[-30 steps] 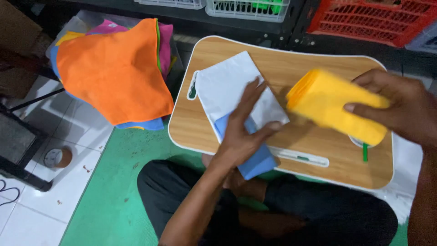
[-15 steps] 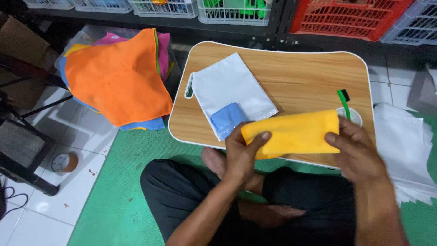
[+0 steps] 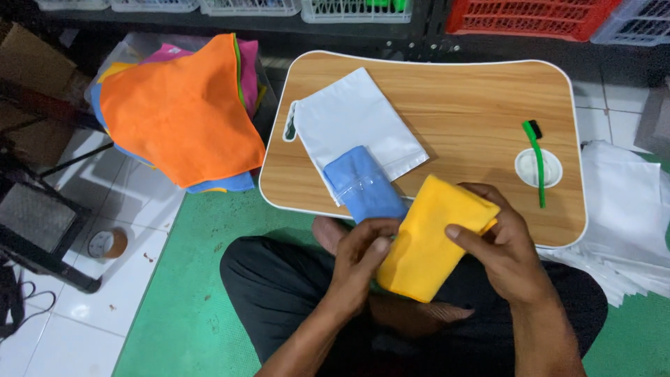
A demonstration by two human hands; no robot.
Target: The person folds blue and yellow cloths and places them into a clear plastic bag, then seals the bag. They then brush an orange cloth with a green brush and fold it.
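1. We saw a folded yellow cloth (image 3: 431, 237) held over the person's lap, just off the near edge of the small wooden lap table (image 3: 447, 98). Its long axis ran on a slant, from low near the body up and to the right towards the table.
2. The left hand (image 3: 361, 260) gripped the cloth's lower left edge, fingers curled and thumb laid on the fabric.
3. The right hand (image 3: 508, 246) closed on the upper right end, thumb on top and fingers beneath. Both hands touched the cloth, so neither was nearer.
4. Just beyond the left hand lay a folded blue cloth (image 3: 363, 188) in a clear sleeve, partly overlapping a flat white bag (image 3: 356, 119) on the table.
5. A green brush (image 3: 536, 160) rested across a white round recess at the table's right.
6. A heap of coloured cloths, orange (image 3: 181, 112) uppermost, sat well apart on the left.
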